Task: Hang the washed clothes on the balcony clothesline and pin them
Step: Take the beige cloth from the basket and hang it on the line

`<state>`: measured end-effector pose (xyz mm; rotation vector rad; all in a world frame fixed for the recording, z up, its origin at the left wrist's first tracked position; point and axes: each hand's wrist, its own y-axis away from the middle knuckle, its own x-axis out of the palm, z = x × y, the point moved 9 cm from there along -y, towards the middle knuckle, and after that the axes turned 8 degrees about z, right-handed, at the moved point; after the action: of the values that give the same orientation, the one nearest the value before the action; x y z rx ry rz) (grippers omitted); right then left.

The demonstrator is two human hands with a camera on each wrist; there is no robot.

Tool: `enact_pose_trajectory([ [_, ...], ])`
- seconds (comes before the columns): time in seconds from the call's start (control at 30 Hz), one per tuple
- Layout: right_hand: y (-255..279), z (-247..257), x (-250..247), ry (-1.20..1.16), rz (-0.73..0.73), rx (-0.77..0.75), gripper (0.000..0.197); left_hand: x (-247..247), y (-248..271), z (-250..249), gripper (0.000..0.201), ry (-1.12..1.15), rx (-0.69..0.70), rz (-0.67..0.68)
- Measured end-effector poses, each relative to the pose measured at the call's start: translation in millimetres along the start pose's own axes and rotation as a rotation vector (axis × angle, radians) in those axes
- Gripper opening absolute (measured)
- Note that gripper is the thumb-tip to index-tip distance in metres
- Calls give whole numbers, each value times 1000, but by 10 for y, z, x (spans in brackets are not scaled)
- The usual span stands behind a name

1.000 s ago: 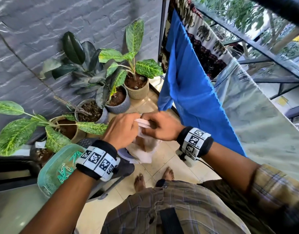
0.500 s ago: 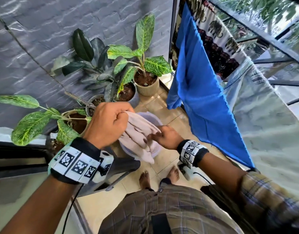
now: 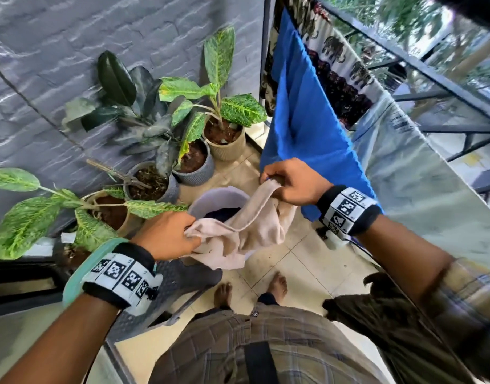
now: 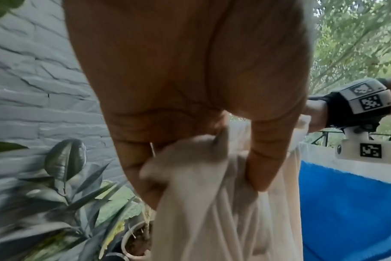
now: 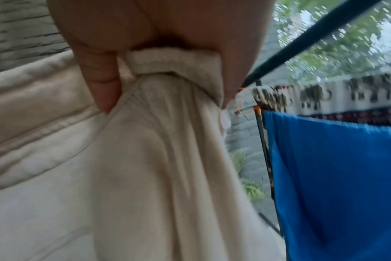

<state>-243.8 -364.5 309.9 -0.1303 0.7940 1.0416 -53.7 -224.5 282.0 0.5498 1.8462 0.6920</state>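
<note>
Both hands grasp the beige garment: left hand has fingers curled round a bunched corner, right hand pinches a hemmed edge w/ thumb and fingers, held higher and nearer the line. Wrist views confirm: left fingers clamp gathered cloth, right fingers fold over a stitched band of it. Garment hangs slack between the two hands, directly above the pale bucket, which has something dark inside, prob. more washing. Holding two separate edges looks like a way to spread the cloth before draping; it's not yet on the line.

Blue cloth already hangs to the right, elephant-print cloth beyond it nearer the black railing, and a pale printed sheet closer to the person. Can't see pegs on any of them.

Floor is light tile, bare feet just below the bucket. Grey stone-look wall on the left, w/ potted plants in a row along its base. Teal basket rim shows behind the left wrist, on a dark grey chair; contents hidden. Trees outside past the railing. Free stretch of line can't be made out from here.
</note>
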Motion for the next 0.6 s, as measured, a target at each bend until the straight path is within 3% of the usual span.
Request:
enact_pose_trajectory([
  [0.13, 132, 76, -19, 58, 29, 95, 20, 0, -32, -21, 52, 213, 186, -4],
  [0.2, 223, 92, -41, 82, 16, 136, 34, 4, -19, 17, 47, 254, 202, 4],
  [0.27, 315, 102, 18, 128, 48, 187, 34, 4, -10, 42, 38, 266, 187, 6],
  [0.37, 475, 23, 205, 298, 195, 311, 49, -40, 1, -31, 29, 232, 202, -6],
  [0.43, 597, -74, 336, 436, 275, 416, 42, -90, 66, -135, 22, 226, 265, 9],
  [0.53, 707, -107, 415, 479, 239, 487, 19, -116, 143, -268, 52, 147, 419, 98],
  [0.6, 761, -32, 450, 425, 188, 503, 12, -32, 131, -258, 75, 19, 425, 189],
])
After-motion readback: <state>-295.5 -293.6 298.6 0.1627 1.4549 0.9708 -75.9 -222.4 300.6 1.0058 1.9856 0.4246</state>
